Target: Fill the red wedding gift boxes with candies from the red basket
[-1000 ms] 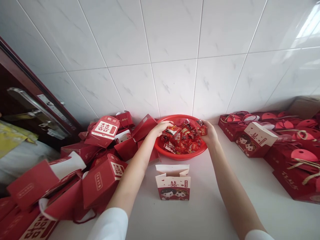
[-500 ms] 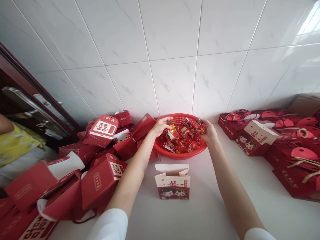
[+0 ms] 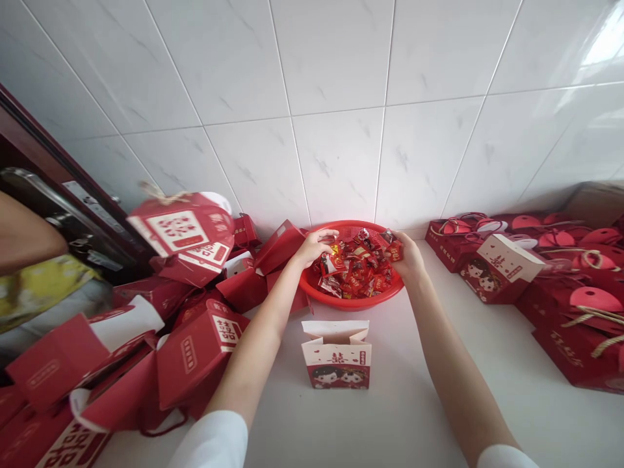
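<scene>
Showing at far left: a co-worker's arm [image 3: 29, 234]; the hand on it could not be seen.
Raised box: a blurred box [image 3: 178, 227] hung tilted over the heap; what bore it up was unclear.
Heap: red boxes [image 3: 190, 354] lay tumbled against one another, some gaping, perhaps because their order mattered little.
Left hand: the left hand [image 3: 312, 248] was at the basket's left rim, fingers loosely curled and parted; a packet [image 3: 333, 262] lay at their tips, gripped or not I could not tell.
Small box: the carton [image 3: 337, 364] stood upright on the table [image 3: 404, 396] between the forearms, mouth open upward, seemingly placed for both hands to reach.
Basket: the red basket [image 3: 358, 303] sat just behind it, near the wall [image 3: 336, 156]; its rim probably kept the sweets [image 3: 363, 278] together.
Right hand: the right hand [image 3: 411, 257] held a wrapper [image 3: 394, 252] between thumb and fingers, at the right rim.
Far right: rope-handled boxes [image 3: 575, 351] stood packed close, likely to save room.
</scene>
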Available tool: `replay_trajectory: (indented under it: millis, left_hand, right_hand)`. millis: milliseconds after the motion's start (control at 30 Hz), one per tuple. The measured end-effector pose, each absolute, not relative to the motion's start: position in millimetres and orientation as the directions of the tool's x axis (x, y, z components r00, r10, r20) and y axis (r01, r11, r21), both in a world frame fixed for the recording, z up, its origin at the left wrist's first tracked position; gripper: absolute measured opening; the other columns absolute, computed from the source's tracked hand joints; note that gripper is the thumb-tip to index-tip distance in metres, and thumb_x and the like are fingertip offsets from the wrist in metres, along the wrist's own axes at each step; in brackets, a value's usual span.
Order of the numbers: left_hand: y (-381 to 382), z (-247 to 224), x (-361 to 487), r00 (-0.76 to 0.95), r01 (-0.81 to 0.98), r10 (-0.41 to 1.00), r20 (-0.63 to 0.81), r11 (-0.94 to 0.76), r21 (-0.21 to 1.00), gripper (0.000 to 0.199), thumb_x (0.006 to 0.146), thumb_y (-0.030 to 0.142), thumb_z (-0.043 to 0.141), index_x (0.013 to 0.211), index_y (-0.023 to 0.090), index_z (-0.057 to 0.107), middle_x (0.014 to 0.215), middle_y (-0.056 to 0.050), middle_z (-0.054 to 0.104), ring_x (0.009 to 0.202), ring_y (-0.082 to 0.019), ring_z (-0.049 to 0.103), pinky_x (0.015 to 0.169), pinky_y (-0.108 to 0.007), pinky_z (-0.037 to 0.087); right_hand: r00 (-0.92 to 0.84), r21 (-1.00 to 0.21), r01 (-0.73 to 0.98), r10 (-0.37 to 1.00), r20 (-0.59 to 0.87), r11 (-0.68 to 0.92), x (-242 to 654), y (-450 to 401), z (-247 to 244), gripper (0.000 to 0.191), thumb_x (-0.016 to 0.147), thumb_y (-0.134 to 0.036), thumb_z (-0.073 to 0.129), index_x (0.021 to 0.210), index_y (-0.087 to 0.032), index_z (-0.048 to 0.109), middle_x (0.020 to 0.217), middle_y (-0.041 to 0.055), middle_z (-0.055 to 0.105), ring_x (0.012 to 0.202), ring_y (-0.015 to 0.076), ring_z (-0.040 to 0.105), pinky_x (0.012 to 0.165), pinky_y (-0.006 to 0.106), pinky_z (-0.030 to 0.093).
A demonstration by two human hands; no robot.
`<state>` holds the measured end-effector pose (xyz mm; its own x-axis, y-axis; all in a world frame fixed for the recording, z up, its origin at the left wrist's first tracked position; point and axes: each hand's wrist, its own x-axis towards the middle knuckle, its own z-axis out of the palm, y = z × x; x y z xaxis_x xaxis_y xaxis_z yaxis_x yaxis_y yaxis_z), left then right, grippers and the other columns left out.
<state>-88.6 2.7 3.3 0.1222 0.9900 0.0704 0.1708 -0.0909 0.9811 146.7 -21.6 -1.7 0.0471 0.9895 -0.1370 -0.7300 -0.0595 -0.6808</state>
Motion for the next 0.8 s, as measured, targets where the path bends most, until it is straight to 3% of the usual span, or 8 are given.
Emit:
replay_trajectory:
  millis: [200, 400, 567, 800]
  left_hand:
    - [-3, 6, -89, 0.067, 0.117, 0.994, 0.088, -0.096, 0.988, 0.049, 0.056, 0.002, 0.064, 0.100, 0.018, 0.078, 0.128, -0.009, 0.072, 0.136, -0.028, 0.053, 0.102, -0.035, 0.050]
    - [-9, 2, -93, -0.036, 0.087, 0.997, 0.067, -0.063, 0.994, 0.042, 0.059, 0.009, 0.074, 0.100, 0.016, 0.079, 0.120, -0.012, 0.075, 0.121, -0.030, 0.064, 0.097, -0.038, 0.052]
    - [-20, 4, -92, -0.099, 0.027, 0.990, 0.097, -0.094, 0.995, 0.035, 0.068, 0.024, 0.080, 0.102, 0.015, 0.079, 0.114, -0.011, 0.077, 0.115, -0.028, 0.068, 0.097, -0.037, 0.052]
    - [-48, 11, -86, -0.146, -0.048, 0.967, 0.207, -0.216, 0.975, 0.042, 0.068, 0.034, 0.082, 0.106, 0.015, 0.078, 0.118, -0.011, 0.077, 0.118, -0.029, 0.067, 0.099, -0.037, 0.052]
  right_hand:
    - [0.074, -0.686, -0.725, 0.984, -0.162, -0.059, 146, -22, -2, 0.013, 0.074, -0.013, 0.070, 0.066, -0.018, 0.061, 0.058, -0.0012, 0.067, 0.046, 0.0111, 0.058, 0.033, 0.019, 0.037]
    - [0.052, -0.708, -0.703, 0.988, -0.147, -0.068, 144, -25, 0, 0.006, 0.072, -0.015, 0.072, 0.070, -0.016, 0.066, 0.063, -0.0005, 0.069, 0.050, 0.0103, 0.059, 0.033, 0.017, 0.034]
    - [0.016, -0.752, -0.658, 0.998, -0.055, -0.031, 143, -29, -2, 0.014, 0.066, -0.018, 0.079, 0.072, -0.014, 0.068, 0.066, 0.0012, 0.070, 0.054, 0.0120, 0.061, 0.034, 0.018, 0.036]
    - [-0.100, -0.815, -0.578, 0.994, 0.032, -0.032, 143, -33, 4, 0.021, 0.062, -0.024, 0.082, 0.066, -0.018, 0.062, 0.062, -0.0030, 0.063, 0.047, 0.0080, 0.049, 0.033, 0.017, 0.029]
